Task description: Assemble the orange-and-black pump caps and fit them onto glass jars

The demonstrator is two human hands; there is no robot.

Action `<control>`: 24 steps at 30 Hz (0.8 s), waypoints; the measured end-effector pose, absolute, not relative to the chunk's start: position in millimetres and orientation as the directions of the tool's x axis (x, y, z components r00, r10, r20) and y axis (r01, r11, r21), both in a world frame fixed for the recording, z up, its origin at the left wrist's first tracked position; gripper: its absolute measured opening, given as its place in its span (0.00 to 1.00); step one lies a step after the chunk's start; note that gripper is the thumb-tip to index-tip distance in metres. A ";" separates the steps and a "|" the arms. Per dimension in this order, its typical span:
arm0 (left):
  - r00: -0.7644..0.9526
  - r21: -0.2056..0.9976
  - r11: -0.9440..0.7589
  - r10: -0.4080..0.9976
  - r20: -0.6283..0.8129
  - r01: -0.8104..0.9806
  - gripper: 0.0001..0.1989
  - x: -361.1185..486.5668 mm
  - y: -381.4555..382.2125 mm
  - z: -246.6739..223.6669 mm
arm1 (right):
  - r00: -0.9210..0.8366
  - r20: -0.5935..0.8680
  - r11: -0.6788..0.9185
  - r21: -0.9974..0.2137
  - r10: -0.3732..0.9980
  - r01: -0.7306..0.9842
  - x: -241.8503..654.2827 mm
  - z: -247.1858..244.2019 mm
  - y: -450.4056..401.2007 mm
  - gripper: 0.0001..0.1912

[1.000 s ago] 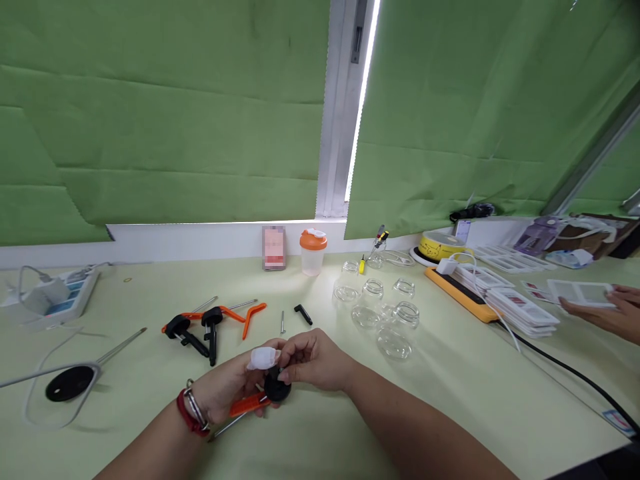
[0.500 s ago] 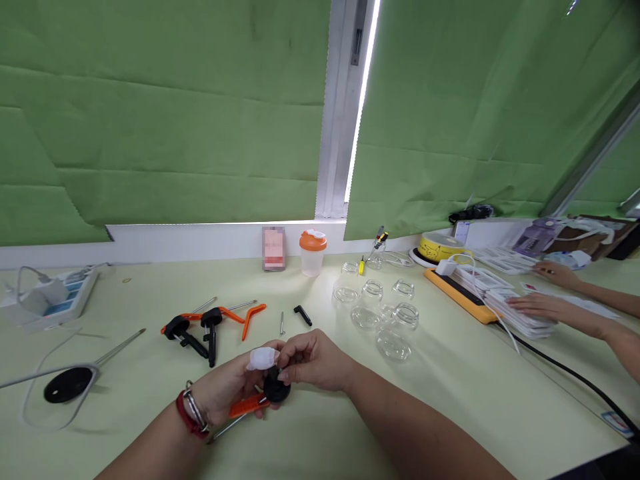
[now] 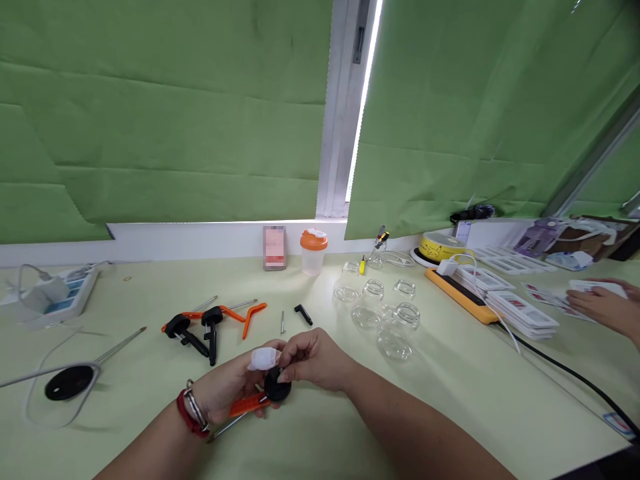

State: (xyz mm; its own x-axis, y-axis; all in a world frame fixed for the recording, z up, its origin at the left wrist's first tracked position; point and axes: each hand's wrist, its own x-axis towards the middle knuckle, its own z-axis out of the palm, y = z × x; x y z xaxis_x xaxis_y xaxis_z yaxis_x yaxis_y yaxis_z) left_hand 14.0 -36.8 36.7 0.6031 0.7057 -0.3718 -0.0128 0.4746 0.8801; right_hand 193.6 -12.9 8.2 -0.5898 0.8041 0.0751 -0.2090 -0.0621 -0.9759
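No lettering or numbers can be read; the pink panel [image 3: 275, 247] is pixelated.

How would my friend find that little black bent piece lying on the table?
On the pale green table, find the orange-lidded cup by the wall. Come toward the person's right hand; just before it lies the little black piece. The thin rod to its left is silvery and straight; this one is black, thicker and bent.
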 end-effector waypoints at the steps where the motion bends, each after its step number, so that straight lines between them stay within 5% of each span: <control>1: 0.603 0.881 0.473 0.706 -0.371 -0.011 0.26 14.0 -37.0 37.0 | -0.581 0.070 -0.060 -0.978 0.811 -0.201 193.4 8.5 -13.2 0.13; 10: 0.647 0.889 0.456 0.686 -0.332 -0.028 0.23 12.8 -34.7 34.4 | -0.659 0.182 0.005 -0.965 0.730 -0.261 197.5 12.8 -13.0 0.10; 24: 0.621 0.884 0.466 0.700 -0.352 -0.025 0.20 16.1 -37.2 38.9 | -0.596 0.020 -0.099 -0.981 0.803 -0.165 196.3 9.5 -12.2 0.12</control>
State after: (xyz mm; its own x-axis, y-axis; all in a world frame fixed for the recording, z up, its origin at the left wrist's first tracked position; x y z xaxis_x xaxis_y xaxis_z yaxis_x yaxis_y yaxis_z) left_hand 16.1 -37.2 38.9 0.6210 0.7005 -0.3517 -0.0246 0.4659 0.8845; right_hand 196.3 -12.2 9.5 -0.5958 0.8029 0.0196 -0.1653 -0.0987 -0.9813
